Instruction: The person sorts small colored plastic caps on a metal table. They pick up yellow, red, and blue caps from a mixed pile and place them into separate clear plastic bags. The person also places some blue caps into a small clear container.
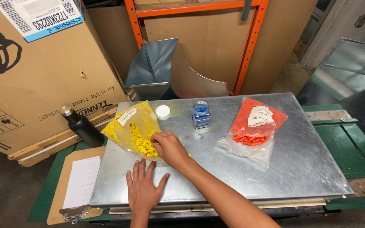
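Observation:
A clear bag of small yellow plastic pieces (134, 126) lies on the left part of a metal sheet (275, 169). My right hand (169, 147) reaches into the bag's open mouth, fingers curled among the yellow pieces. My left hand (142, 188) rests flat on the metal sheet near its front edge, fingers spread and holding nothing. A clear jar of blue pieces (200, 114) stands open at the middle back, with its white lid (162, 111) lying beside it. A bag of orange pieces (252, 126) lies to the right.
A black bottle (81, 126) stands at the sheet's left edge. A clipboard with paper (79, 183) lies at the front left on the green bench (351, 147). Large cardboard boxes (34, 71), a metal duct piece (161, 69) and an orange rack (250, 46) stand behind.

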